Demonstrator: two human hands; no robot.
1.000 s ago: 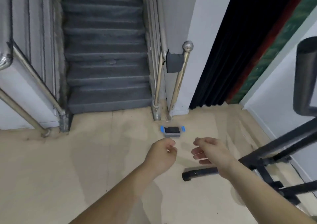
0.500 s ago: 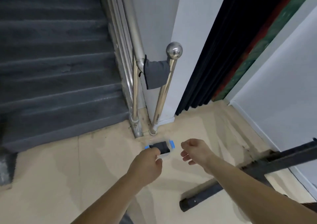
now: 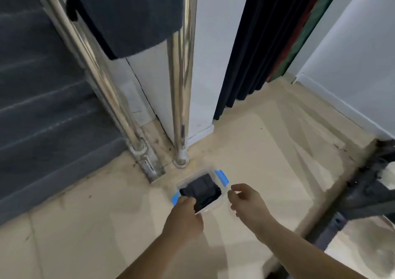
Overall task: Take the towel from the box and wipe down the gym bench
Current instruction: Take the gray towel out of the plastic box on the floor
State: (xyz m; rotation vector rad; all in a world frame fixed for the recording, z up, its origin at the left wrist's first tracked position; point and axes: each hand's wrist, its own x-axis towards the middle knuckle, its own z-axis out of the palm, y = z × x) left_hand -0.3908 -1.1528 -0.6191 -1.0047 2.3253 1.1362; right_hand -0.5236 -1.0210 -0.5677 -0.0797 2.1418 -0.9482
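Now closer: I've dropped in since a second ago; both hands reach the clear plastic box with blue clips [image 3: 221, 177] on the floor.
Left hand [image 3: 184, 219]: fingers closing on the dark folded towel [image 3: 201, 190] inside.
Right hand [image 3: 248, 199]: loosely curled, empty, beside the rim.
Meaning: towel not yet lifted.

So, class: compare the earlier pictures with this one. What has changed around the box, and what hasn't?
Both hands came forward and down to the box. The left hand now reaches its near edge, at the dark towel; the right hand hovers beside it. The box stayed on the floor by the railing post, towel inside.
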